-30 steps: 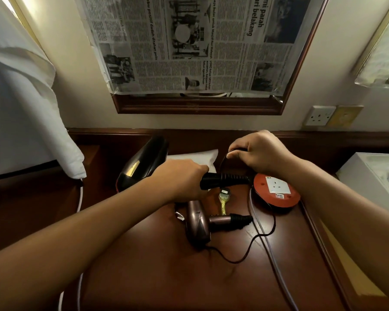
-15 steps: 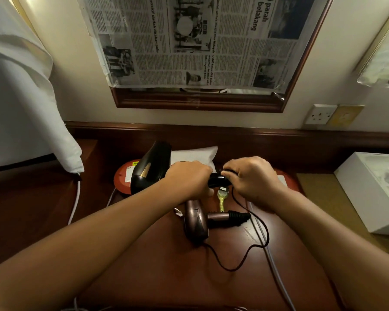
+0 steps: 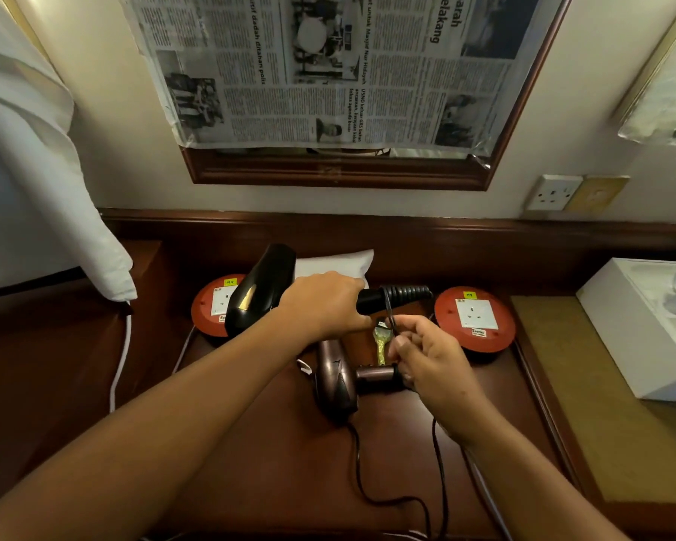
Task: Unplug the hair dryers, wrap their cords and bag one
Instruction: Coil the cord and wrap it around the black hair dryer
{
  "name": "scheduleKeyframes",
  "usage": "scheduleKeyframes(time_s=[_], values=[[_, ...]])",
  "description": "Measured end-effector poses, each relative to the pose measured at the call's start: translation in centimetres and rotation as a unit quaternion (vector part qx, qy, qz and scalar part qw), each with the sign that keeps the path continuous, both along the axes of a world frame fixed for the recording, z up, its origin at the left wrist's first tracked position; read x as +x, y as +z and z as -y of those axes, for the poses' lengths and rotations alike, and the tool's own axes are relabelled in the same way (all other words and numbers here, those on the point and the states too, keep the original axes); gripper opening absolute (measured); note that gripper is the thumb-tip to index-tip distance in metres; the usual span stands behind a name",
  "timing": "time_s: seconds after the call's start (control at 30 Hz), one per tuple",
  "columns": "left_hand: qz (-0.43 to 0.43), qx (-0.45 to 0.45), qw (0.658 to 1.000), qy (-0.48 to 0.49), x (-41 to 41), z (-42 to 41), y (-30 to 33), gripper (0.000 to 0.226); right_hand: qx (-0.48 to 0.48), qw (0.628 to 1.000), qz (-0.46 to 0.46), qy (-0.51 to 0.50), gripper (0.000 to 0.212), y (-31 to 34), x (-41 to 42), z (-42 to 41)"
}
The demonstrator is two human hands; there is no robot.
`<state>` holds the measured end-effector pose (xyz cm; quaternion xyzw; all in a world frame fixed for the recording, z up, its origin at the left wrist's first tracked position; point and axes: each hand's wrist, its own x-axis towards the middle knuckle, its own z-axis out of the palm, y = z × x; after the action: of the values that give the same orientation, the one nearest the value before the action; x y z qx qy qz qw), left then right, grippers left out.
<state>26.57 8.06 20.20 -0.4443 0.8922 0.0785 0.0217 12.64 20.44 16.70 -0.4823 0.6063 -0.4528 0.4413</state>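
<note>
The black hair dryer (image 3: 259, 291) is held above the wooden desk (image 3: 274, 470), its long axis level, barrel to the left and ribbed cord collar to the right. The left hand (image 3: 322, 304) is wrapped tight around its handle; the right hand (image 3: 426, 355) pinches the thin black cord (image 3: 389, 312) looped over that handle. Below lies a bronze hair dryer (image 3: 334, 380) (glossy, handle pointing right). Two round red sockets (image 3: 475, 318) flank them, a white bag (image 3: 334, 263) behind.

Single head view, close, looking forward-down over desk (image 3: 250, 482) toward wall (image 3: 543, 111).
</note>
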Motion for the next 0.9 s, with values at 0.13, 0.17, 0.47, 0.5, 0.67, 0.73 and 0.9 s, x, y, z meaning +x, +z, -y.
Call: scheduleKeyframes(time_s=[0.13,0.17,0.47,0.5,0.67,0.73,0.9], values=[[-0.025,-0.007,1.0,-0.005,-0.1,-0.5,0.6,0.027,0.032,0.989,0.143,0.004,0.015,0.7,0.0,-0.1],[-0.031,-0.009,0.999,-0.008,-0.1,-0.6,0.8,0.027,0.04,0.986,0.16,0.008,0.014,0.7,0.0,0.0],[-0.045,0.018,0.998,-0.035,0.8,-0.7,1.8,0.026,0.104,0.969,0.22,0.049,0.04,-1.6,0.4,1.1],[-0.05,0.027,0.998,-0.036,0.9,-0.8,1.9,0.025,0.097,0.967,0.226,0.06,0.039,-1.8,0.2,1.3],[-0.072,0.055,0.995,-0.045,1.4,-1.0,2.3,0.023,0.068,0.963,0.247,0.09,0.021,-2.2,-1.0,2.7],[-0.076,0.057,0.994,-0.05,1.5,-1.2,2.5,0.023,0.059,0.966,0.231,0.104,0.018,-2.0,-1.5,3.1],[-0.067,0.057,0.994,-0.061,1.6,-1.5,2.9,0.02,0.092,0.973,0.176,0.114,0.018,-1.3,-2.8,4.0]])
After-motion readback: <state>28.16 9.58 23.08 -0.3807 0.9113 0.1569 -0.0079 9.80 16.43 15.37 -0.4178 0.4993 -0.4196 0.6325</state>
